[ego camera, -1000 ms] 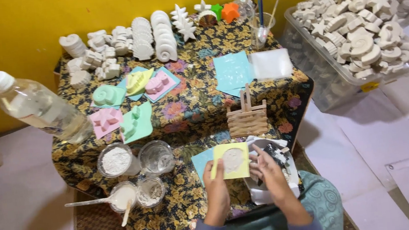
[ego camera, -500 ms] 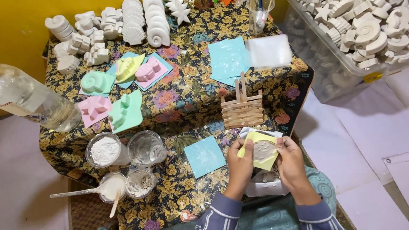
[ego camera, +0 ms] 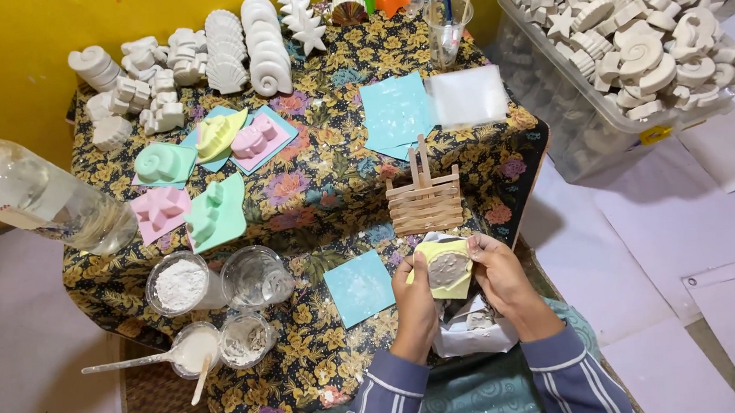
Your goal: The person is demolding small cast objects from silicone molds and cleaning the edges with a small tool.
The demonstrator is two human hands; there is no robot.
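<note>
A yellow mould (ego camera: 447, 267) holding a grey-white cast is sitting between both hands above the table's near edge. The left hand (ego camera: 415, 293) and right hand (ego camera: 500, 273) are each gripping its sides. A blue square mould (ego camera: 358, 288) is lying just left; a small wooden fence (ego camera: 425, 201) is standing behind.

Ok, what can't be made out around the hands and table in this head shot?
- Back of the yellow mould with a grey plaster fill: hidden by left hand and right hand.
- White bag contents: covered by both hands.
- Clear plastic bottle: cap cut off by left edge.
- White plaster figures in the clear bin: cut off by the top edge.
</note>
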